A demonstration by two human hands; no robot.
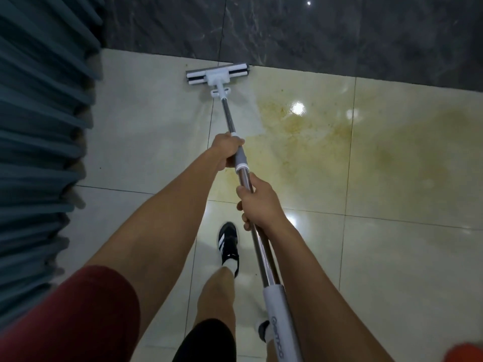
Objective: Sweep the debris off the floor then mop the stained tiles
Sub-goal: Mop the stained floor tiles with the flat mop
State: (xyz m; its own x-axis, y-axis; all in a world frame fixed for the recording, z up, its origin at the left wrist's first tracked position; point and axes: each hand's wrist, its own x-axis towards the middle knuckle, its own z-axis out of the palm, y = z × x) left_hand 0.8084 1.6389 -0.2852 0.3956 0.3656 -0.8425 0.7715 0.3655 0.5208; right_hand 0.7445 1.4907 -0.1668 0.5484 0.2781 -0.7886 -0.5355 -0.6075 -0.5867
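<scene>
I hold a sponge mop with a steel pole (228,113). Its white and grey head (217,74) rests flat on the pale floor tiles, right against the foot of the dark wall. My left hand (226,152) is shut on the grey collar of the pole. Lower on the steel shaft, my right hand (258,202) is shut as well. A yellow-brown stain (326,142) spreads over the glossy tiles to the right of the pole. The strip of tile to the left of the mop head looks pale and unstained.
A dark marble wall (313,35) closes the floor at the far side. A teal pleated curtain (39,126) hangs along the left edge. My foot in a black shoe (228,244) stands on the tiles under the pole. Ceiling lights glare on the wet floor.
</scene>
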